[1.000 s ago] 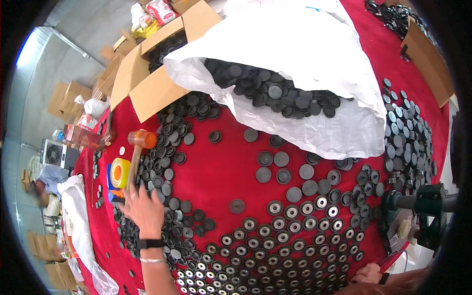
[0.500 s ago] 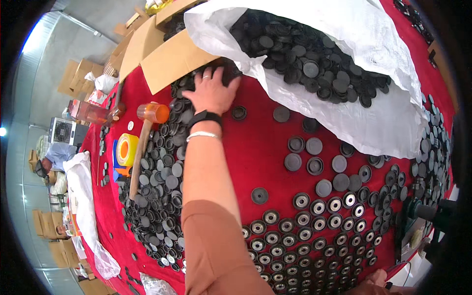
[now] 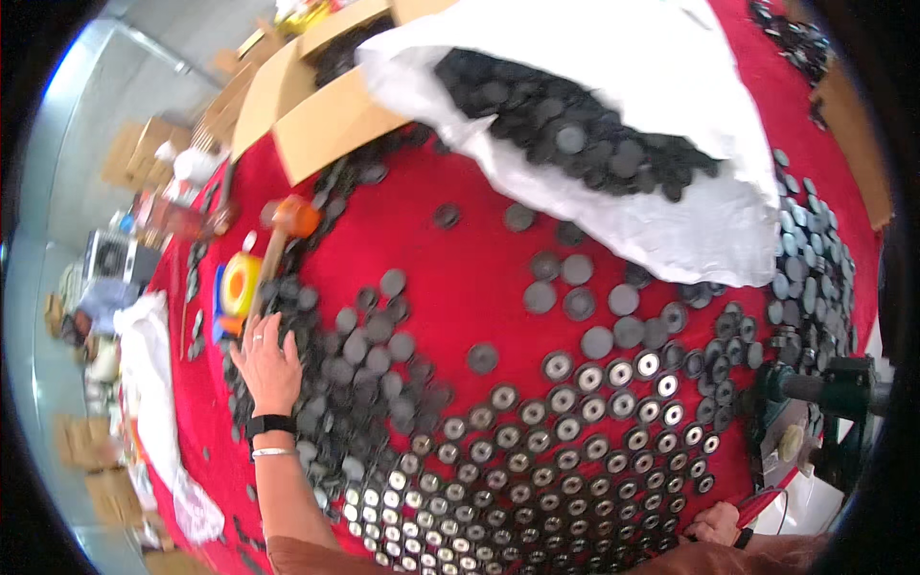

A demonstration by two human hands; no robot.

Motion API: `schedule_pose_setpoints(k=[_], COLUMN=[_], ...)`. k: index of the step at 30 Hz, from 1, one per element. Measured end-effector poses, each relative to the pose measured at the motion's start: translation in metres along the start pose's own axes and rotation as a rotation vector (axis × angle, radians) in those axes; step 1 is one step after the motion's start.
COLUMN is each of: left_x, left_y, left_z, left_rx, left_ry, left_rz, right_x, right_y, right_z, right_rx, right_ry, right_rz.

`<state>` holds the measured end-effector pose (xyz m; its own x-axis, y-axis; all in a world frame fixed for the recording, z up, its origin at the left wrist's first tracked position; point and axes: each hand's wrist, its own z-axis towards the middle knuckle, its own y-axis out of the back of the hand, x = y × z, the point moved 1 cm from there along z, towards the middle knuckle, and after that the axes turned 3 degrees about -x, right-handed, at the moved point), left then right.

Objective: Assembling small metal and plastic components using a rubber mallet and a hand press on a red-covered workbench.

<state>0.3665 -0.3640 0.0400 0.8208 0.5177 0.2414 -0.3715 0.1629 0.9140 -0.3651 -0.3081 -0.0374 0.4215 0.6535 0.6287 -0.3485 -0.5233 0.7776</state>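
Note:
My left hand (image 3: 268, 362), wearing a ring, lies with fingers spread on the left edge of a heap of round black caps (image 3: 359, 359). It grips nothing, and its fingertips are near the wooden handle of an orange-headed mallet (image 3: 299, 218). At the lower right, my right hand (image 3: 714, 525) rests on the table edge with its fingers curled in; nothing shows in it. Between the hands, rows of black rings with shiny metal centres (image 3: 565, 428) cover the red cloth (image 3: 402, 240).
A white sack (image 3: 671, 235) full of black caps lies open at the far side, beside an open cardboard box (image 3: 340, 110). Yellow tape (image 3: 240, 284) sits left of the mallet. A dark green machine (image 3: 834, 393) stands at the right edge. More discs (image 3: 810, 259) lie beyond it.
My left hand has come back from beside the box toward me and to the left. The caps near the box have shifted nearer and rightward, baring red cloth. The view has shifted slightly.

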Motion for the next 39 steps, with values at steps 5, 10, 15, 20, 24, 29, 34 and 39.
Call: schedule_pose_setpoints(k=[5,10,15,20,24,29,34,39], left_x=[0.084,0.097,0.054,0.036,0.039,0.036,0.026,-0.011], left_y=[0.016,0.021,0.019,0.017,0.017,0.019,0.03,0.044], left_z=[-0.055,-0.088,-0.089,-0.073,-0.07,-0.082,-0.086,-0.08], left_rx=[-0.309,-0.178,0.108,0.343,0.351,0.121,-0.016,0.054], left_ry=[0.511,0.686,0.412,0.407,0.423,0.562,0.554,0.69], left_rz=[-0.428,-0.483,-0.34,-0.294,-0.343,-0.639,-0.804,-1.303], right_x=[0.017,0.022,0.016,0.023,0.026,0.025,0.029,0.036], right_y=[0.017,0.018,0.01,0.014,0.019,0.017,0.019,0.026], right_z=[0.003,0.019,0.026,0.03,0.034,0.035,0.038,0.049], right_rx=[0.144,-0.046,-0.204,-0.181,-0.153,-0.126,-0.173,-0.16], right_ry=[-0.191,-0.063,0.035,0.031,0.031,0.041,0.041,0.036], right_rz=[-0.108,-0.139,-0.183,-0.162,-0.108,-0.121,-0.14,-0.11])
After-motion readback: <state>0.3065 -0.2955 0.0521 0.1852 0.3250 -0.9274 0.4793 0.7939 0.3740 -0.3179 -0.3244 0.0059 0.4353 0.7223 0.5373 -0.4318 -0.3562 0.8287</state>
